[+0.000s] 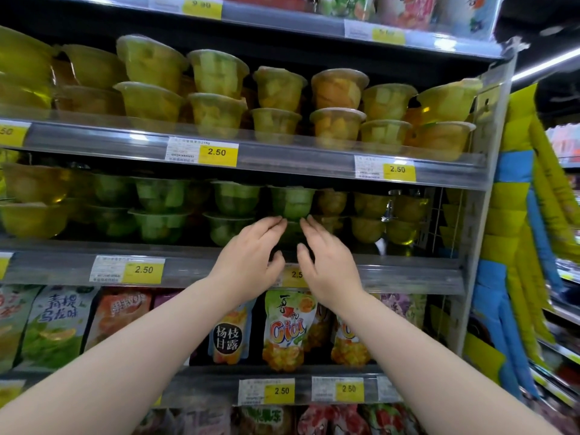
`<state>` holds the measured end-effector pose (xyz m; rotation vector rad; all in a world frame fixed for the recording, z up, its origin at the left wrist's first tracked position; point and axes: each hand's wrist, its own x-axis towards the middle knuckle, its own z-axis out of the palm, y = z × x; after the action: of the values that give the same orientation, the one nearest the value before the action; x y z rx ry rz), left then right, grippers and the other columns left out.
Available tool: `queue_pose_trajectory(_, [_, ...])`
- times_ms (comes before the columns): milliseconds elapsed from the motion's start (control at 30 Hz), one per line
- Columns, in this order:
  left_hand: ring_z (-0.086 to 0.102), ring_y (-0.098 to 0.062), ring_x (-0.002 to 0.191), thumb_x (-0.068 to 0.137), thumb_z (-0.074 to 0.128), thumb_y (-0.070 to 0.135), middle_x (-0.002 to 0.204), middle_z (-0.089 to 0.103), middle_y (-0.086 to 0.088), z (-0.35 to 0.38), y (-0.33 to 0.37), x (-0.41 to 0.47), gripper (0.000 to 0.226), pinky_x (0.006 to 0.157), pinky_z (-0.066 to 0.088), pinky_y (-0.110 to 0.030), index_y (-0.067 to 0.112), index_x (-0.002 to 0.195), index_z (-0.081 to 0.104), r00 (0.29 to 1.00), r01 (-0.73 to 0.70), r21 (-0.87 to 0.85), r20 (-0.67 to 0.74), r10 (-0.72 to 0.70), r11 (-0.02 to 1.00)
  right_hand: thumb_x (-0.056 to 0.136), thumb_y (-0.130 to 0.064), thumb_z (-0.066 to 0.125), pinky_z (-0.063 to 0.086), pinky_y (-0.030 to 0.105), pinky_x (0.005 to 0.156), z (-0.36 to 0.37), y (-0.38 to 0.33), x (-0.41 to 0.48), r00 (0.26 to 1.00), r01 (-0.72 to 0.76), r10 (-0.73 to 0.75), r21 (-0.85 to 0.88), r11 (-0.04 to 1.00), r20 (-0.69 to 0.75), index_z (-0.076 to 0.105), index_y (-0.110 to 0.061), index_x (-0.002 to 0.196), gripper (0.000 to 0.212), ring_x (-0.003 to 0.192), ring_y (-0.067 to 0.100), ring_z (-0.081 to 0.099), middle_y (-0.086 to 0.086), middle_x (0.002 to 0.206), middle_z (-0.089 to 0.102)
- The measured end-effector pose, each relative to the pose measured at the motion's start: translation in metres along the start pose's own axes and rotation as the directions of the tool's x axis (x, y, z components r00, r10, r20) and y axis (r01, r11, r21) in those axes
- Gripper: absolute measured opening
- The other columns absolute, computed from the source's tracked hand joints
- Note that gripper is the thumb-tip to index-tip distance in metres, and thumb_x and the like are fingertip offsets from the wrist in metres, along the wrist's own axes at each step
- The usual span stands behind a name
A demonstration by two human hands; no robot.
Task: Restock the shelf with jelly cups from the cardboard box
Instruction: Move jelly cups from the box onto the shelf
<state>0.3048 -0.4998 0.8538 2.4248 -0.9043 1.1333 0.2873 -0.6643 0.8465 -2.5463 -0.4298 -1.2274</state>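
Note:
Green jelly cups stand in stacks of two on the middle shelf (219, 265). My left hand (251, 255) and my right hand (326, 259) reach in side by side at one stack. The top green cup (293, 202) sits just above my fingertips. The lower cup (292, 232) lies in shadow between my two hands, and my nearly straight fingers touch its sides. Neither thumb wraps round it. The cardboard box is out of view.
The upper shelf (282, 155) holds stacked yellow and orange jelly cups. Darker yellow cups (367, 215) stand right of the green ones. Below hang jelly pouches (285, 331) over a price rail. Yellow and blue goods (514, 246) hang at the shelf's right end.

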Motion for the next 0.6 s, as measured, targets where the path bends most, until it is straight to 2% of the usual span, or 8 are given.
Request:
queue_pose_trajectory(167, [0.037, -0.018, 0.136, 0.093, 0.049, 0.026, 0.152, 0.035, 0.002, 0.000, 0.002, 0.011, 0.055, 0.107, 0.035, -0.029, 0.016, 0.146, 0.038, 0.995, 0.085, -0.002, 0.049, -0.085, 0.996, 0.092, -0.041, 0.020, 0.038, 0.033, 0.101, 0.003, 0.000, 0.010, 0.998, -0.031, 0.039, -0.133, 0.991, 0.058, 0.032, -0.020, 0.149, 0.062, 0.132, 0.019, 0.044, 0.001, 0.155, 0.030])
queue_pose_trajectory(300, [0.032, -0.015, 0.139, 0.094, 0.045, 0.027, 0.154, 0.032, 0.003, 0.000, 0.004, 0.016, 0.054, 0.110, 0.031, -0.029, 0.018, 0.147, 0.037, 0.989, 0.128, -0.009, 0.081, -0.127, 0.992, 0.091, -0.043, 0.013, 0.033, 0.033, 0.102, 0.009, 0.000, 0.013, 0.992, -0.066, 0.085, -0.205, 0.977, 0.090, 0.023, -0.024, 0.152, 0.065, 0.136, 0.017, 0.037, -0.003, 0.158, 0.022])
queue_pose_trajectory(400, [0.035, -0.019, 0.138, 0.094, 0.043, 0.031, 0.155, 0.031, 0.001, 0.000, 0.005, 0.012, 0.055, 0.109, 0.033, -0.031, 0.017, 0.147, 0.037, 0.986, 0.130, 0.010, 0.107, -0.130, 0.991, 0.090, -0.046, 0.005, 0.029, 0.032, 0.105, 0.011, 0.003, 0.008, 0.994, -0.032, 0.055, -0.229, 0.973, 0.094, 0.028, -0.020, 0.151, 0.070, 0.139, 0.017, 0.033, 0.000, 0.157, 0.027])
queue_pose_trajectory(467, [0.040, -0.023, 0.136, 0.090, 0.034, 0.040, 0.151, 0.038, -0.003, -0.001, 0.007, 0.002, 0.061, 0.109, 0.034, -0.034, 0.014, 0.145, 0.041, 0.990, 0.090, 0.064, 0.102, -0.096, 0.994, 0.091, -0.047, 0.009, 0.022, 0.033, 0.108, 0.013, 0.007, -0.001, 0.997, -0.007, 0.025, -0.232, 0.973, 0.076, 0.036, -0.017, 0.147, 0.069, 0.140, 0.019, 0.034, 0.003, 0.152, 0.037])
queue_pose_trajectory(533, [0.036, -0.024, 0.139, 0.086, 0.025, 0.046, 0.149, 0.041, -0.006, 0.000, 0.007, -0.016, 0.070, 0.114, 0.024, -0.038, 0.012, 0.145, 0.040, 0.992, 0.033, 0.178, 0.113, -0.054, 0.983, 0.095, -0.043, 0.021, 0.014, 0.035, 0.111, 0.013, 0.008, -0.013, 1.000, 0.010, -0.003, -0.246, 0.969, 0.026, 0.043, -0.015, 0.144, 0.060, 0.138, 0.023, 0.037, 0.006, 0.147, 0.045])
queue_pose_trajectory(600, [0.023, -0.024, 0.145, 0.086, 0.022, 0.049, 0.156, 0.029, -0.004, 0.004, 0.006, -0.038, 0.073, 0.116, 0.009, -0.043, 0.015, 0.150, 0.029, 0.984, 0.055, 0.288, 0.146, -0.101, 0.956, 0.097, -0.040, 0.028, 0.009, 0.040, 0.114, 0.016, 0.008, -0.028, 1.000, 0.015, -0.014, -0.253, 0.967, 0.006, 0.040, -0.013, 0.145, 0.056, 0.140, 0.026, 0.034, 0.008, 0.149, 0.042])
